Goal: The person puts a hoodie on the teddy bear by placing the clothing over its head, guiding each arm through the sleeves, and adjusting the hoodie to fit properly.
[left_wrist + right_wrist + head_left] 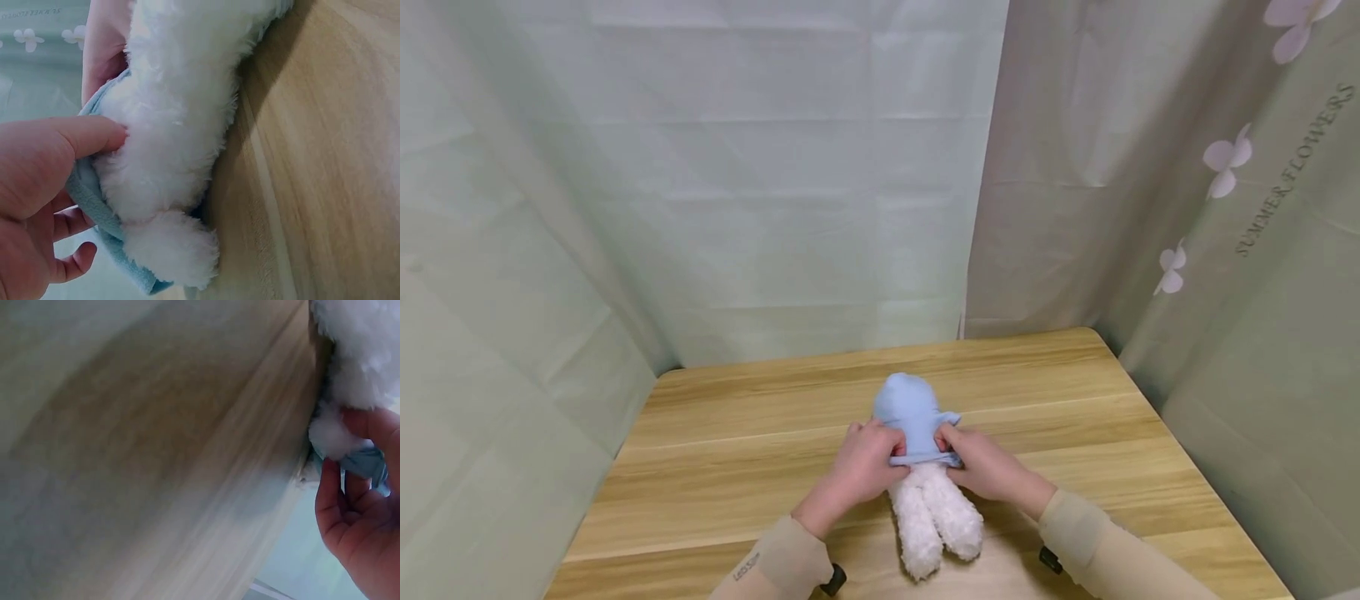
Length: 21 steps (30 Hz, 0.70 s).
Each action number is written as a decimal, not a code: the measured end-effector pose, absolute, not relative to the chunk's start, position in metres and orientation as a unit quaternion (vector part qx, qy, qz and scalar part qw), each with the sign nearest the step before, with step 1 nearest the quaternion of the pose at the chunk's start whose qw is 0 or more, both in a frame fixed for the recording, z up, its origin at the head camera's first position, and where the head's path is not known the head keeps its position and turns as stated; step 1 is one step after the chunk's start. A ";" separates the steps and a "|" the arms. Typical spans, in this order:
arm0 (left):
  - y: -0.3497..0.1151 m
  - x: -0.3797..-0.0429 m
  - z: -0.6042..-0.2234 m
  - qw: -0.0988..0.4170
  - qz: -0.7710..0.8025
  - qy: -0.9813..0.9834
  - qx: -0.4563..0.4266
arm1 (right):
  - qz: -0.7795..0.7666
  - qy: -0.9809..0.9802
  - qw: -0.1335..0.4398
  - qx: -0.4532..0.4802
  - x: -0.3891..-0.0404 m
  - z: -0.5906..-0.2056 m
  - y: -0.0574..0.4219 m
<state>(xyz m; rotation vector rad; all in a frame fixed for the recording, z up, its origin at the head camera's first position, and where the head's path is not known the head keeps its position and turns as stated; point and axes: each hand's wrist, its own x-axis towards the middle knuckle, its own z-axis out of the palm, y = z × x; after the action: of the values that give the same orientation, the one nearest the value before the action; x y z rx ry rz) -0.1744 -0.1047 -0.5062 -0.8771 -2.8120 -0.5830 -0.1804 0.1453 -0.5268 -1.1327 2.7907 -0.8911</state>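
A white fluffy plush toy (934, 521) lies on the table with its two legs toward me. A light blue doll garment (910, 408) covers its upper body, so the head is hidden. My left hand (867, 460) pinches the garment's hem on the left side. In the left wrist view, the left thumb (100, 134) lies against the fur inside the blue hem (100, 203). On the opposite side my right hand (992, 471) pinches the hem. The right wrist view has the right fingers (329, 494) beside a small furry limb (331, 434) and bunched blue cloth (367, 464).
The wood-grain table (737, 467) extends to both sides of the toy. Pale curtains (775, 183) hang behind its far edge, and a flower-printed curtain (1262, 333) hangs along the right side. Black wrist straps (833, 579) show below the sleeves.
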 end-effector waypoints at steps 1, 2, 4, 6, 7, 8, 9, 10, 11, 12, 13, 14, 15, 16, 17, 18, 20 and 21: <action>-0.104 -0.174 -0.507 0.076 -0.190 -0.934 -0.292 | -0.281 0.891 0.001 -0.357 -0.180 -0.527 0.145; -0.104 -0.174 -0.508 0.084 -0.186 -0.934 -0.292 | -0.278 0.893 0.001 -0.353 -0.179 -0.527 0.144; -0.103 -0.174 -0.509 0.099 -0.181 -0.935 -0.288 | -0.269 0.899 0.000 -0.346 -0.177 -0.527 0.141; -0.101 -0.174 -0.512 0.118 -0.177 -0.935 -0.282 | -0.262 0.905 -0.004 -0.336 -0.176 -0.527 0.139; -0.100 -0.174 -0.513 0.130 -0.178 -0.935 -0.278 | -0.259 0.908 -0.005 -0.329 -0.176 -0.527 0.138; -0.098 -0.174 -0.514 0.143 -0.178 -0.935 -0.273 | -0.257 0.912 -0.003 -0.321 -0.175 -0.527 0.136; -0.097 -0.174 -0.515 0.155 -0.179 -0.934 -0.266 | -0.255 0.914 0.000 -0.314 -0.175 -0.528 0.135; -0.096 -0.173 -0.517 0.166 -0.183 -0.934 -0.259 | -0.257 0.917 0.004 -0.306 -0.175 -0.528 0.135; -0.095 -0.173 -0.518 0.175 -0.186 -0.933 -0.252 | -0.260 0.918 0.010 -0.298 -0.176 -0.529 0.135; -0.094 -0.172 -0.519 0.179 -0.194 -0.932 -0.247 | -0.264 0.919 0.014 -0.292 -0.177 -0.529 0.135; -0.095 -0.172 -0.519 0.179 -0.207 -0.930 -0.245 | -0.266 0.920 0.021 -0.287 -0.177 -0.529 0.136; -0.096 -0.171 -0.519 0.172 -0.226 -0.927 -0.245 | -0.268 0.920 0.027 -0.284 -0.178 -0.529 0.138; -0.099 -0.170 -0.519 0.161 -0.249 -0.924 -0.243 | -0.272 0.919 0.036 -0.283 -0.179 -0.528 0.141; -0.103 -0.170 -0.519 0.149 -0.271 -0.921 -0.239 | -0.276 0.918 0.042 -0.282 -0.180 -0.526 0.144; -0.108 -0.169 -0.519 0.136 -0.294 -0.917 -0.234 | -0.280 0.917 0.051 -0.281 -0.181 -0.523 0.147; -0.113 -0.169 -0.520 0.122 -0.315 -0.914 -0.227 | -0.283 0.915 0.057 -0.281 -0.182 -0.520 0.149; -0.126 -0.169 -0.522 0.102 -0.349 -0.909 -0.205 | -0.281 0.917 0.061 -0.275 -0.182 -0.511 0.153; -0.132 -0.170 -0.524 0.096 -0.357 -0.909 -0.192 | -0.279 0.920 0.055 -0.270 -0.181 -0.506 0.153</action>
<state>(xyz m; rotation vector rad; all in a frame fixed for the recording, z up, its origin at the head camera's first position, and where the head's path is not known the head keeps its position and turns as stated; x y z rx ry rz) -0.1697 -0.1317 -0.5237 -0.5701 -2.6938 -1.0572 -0.1813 0.1533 -0.5062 -0.8192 2.7933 -0.8465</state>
